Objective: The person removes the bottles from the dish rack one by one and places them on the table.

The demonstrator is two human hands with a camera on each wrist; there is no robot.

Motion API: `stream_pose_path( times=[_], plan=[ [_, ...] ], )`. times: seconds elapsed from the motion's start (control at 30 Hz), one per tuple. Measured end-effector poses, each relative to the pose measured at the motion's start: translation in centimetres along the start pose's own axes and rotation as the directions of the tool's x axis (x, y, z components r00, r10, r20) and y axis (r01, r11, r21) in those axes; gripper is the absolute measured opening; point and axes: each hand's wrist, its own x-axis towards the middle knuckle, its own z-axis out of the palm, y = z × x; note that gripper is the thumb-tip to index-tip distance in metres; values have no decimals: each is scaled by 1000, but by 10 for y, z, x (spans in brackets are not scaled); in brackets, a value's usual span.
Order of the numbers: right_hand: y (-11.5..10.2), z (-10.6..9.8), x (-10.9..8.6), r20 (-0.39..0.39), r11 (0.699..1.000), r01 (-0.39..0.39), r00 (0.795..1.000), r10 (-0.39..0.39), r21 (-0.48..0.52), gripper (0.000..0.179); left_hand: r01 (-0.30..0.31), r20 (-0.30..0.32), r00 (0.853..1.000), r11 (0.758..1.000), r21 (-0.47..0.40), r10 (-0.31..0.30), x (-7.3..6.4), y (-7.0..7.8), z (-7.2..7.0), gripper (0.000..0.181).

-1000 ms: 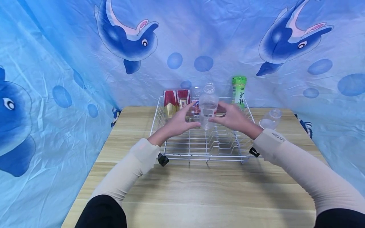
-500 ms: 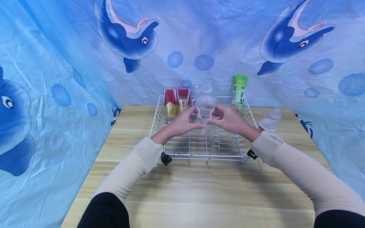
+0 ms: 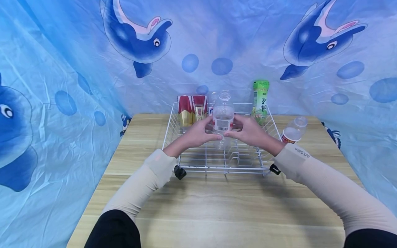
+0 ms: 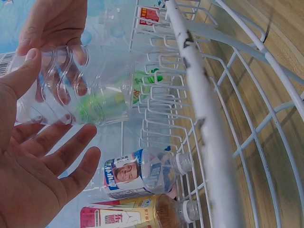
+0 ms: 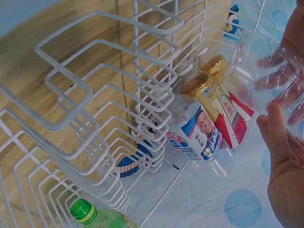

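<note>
Both hands hold a clear plastic bottle (image 3: 223,112) above a white wire dish rack (image 3: 192,168). The bottle stands upright, its open mouth on top and a red-and-white barcode label round its middle. My left hand (image 3: 197,133) grips it from the left and my right hand (image 3: 250,131) from the right, the thumbs low on the near side. In the left wrist view the ribbed lower part of the bottle (image 4: 111,102) is apart from the rack wires. The far fingers are partly seen through the clear plastic in the wrist views.
Two red-and-gold bottles (image 3: 185,112) and a blue-labelled clear bottle (image 5: 202,133) stand cap-down in the rack's back left. A green bottle (image 3: 260,103) stands cap-down at its back right. Another clear bottle (image 3: 294,129) is on the table beside the rack, behind my right forearm.
Both hands have shifted the clear bottle slightly left and lower, and its barcode label faces the head camera more fully. The other bottles and the rack stay put.
</note>
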Motion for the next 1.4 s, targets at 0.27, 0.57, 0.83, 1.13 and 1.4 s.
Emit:
stream_pose_path(
  times=[0.27,0.57,0.83,1.13,1.4],
  plan=[
    [2,-1,-3,54,995,-13,999,8,101,74,1,-11,1000,1000,-4,-1,-2,0,0,84],
    [10,-13,-25,167,998,-54,984,56,-17,84,14,-20,1000,1000,-25,-15,-6,-7,-4,83],
    [24,-24,-46,142,981,-82,984,108,-175,85,56,-35,998,998,-17,-56,-7,-13,-6,73],
    [43,-31,-67,87,946,-60,992,92,-319,90,77,-42,996,997,-11,-77,-8,-16,-8,81],
    [54,-35,-89,59,935,-52,995,77,-351,95,69,-80,994,997,-48,-72,-12,-22,-14,77]
  ],
)
